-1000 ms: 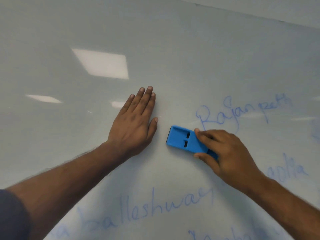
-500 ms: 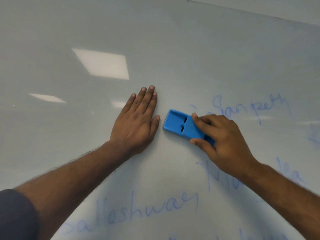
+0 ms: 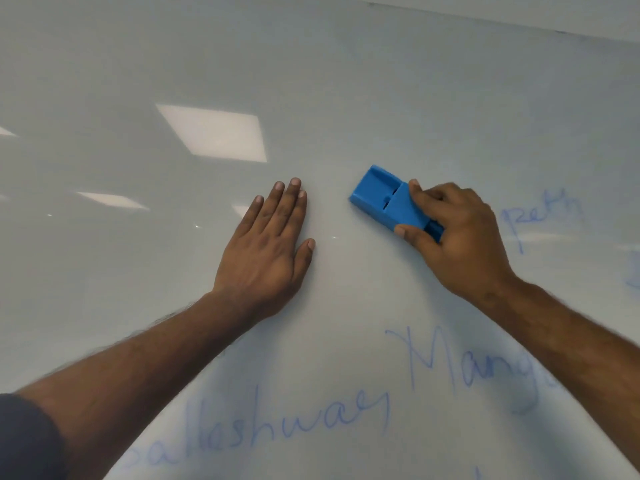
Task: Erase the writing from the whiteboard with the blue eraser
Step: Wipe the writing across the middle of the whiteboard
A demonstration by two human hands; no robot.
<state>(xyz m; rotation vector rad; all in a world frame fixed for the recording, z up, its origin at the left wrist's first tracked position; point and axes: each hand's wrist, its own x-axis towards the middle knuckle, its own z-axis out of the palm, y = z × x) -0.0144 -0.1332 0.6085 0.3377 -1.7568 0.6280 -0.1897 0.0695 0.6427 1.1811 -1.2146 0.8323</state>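
While the head camera looks down along both forearms, the whiteboard point(image 3: 346, 81) fills almost the whole picture, and only a thin strip of wall shows past its upper edge at the top right.

The right hand point(image 3: 460, 237) holds the blue eraser point(image 3: 388, 199) against the board, a little right of the middle. Its grip is pressed onto the eraser: the thumb lies along the lower side and the fingers curl over the top and far side, so the rear end of the eraser is hidden under the hand. The free end points up and to the left and shows two dark slots.

The left hand point(image 3: 270, 247) lies flat on the board, just beside the eraser but not touching it. Its grip is spread flat, fingers straight and close together, holding nothing. A dark sleeve point(image 3: 24, 438) is cut off at the lower left corner.

Blue writing point(image 3: 277, 431) remains on the lower part of the board; it is pale and partly smeared, and the right forearm covers the end of one word. More letters point(image 3: 543, 213) stand to the right of the right hand; the start of this word cannot be seen. Bright reflections point(image 3: 214, 133) of ceiling lights lie on the left part of the board.
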